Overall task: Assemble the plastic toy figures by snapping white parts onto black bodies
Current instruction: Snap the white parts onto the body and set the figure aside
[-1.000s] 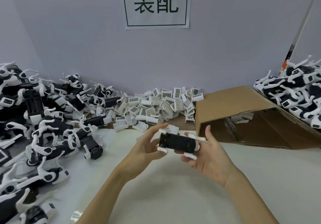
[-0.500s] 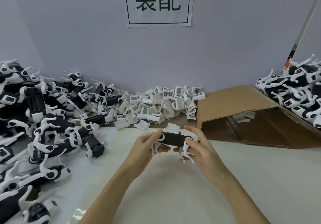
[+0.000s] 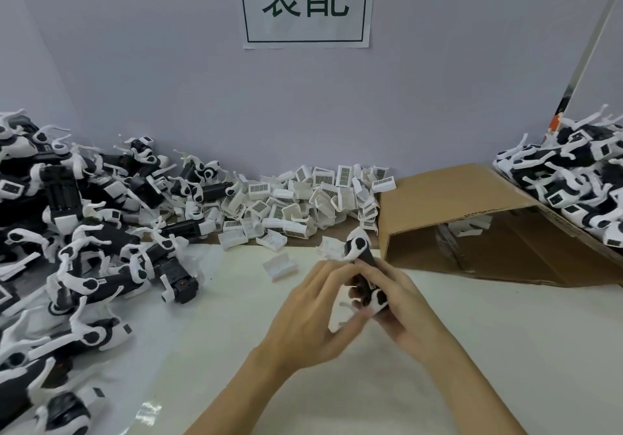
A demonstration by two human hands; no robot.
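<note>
A heap of assembled figures (image 3: 77,232) covers the left of the worktop (image 3: 236,350), with loose white parts (image 3: 303,198) piled along the back wall. Above the worktop's middle, the left hand (image 3: 313,320) curls its fingers against the near end of a toy figure (image 3: 365,276). The figure's black body runs lengthwise away from the person, its far end with a white piece tilted up toward the wall. The right hand (image 3: 401,306) grips the body from the right side. A cardboard box (image 3: 472,218) lies on its side further right.
</note>
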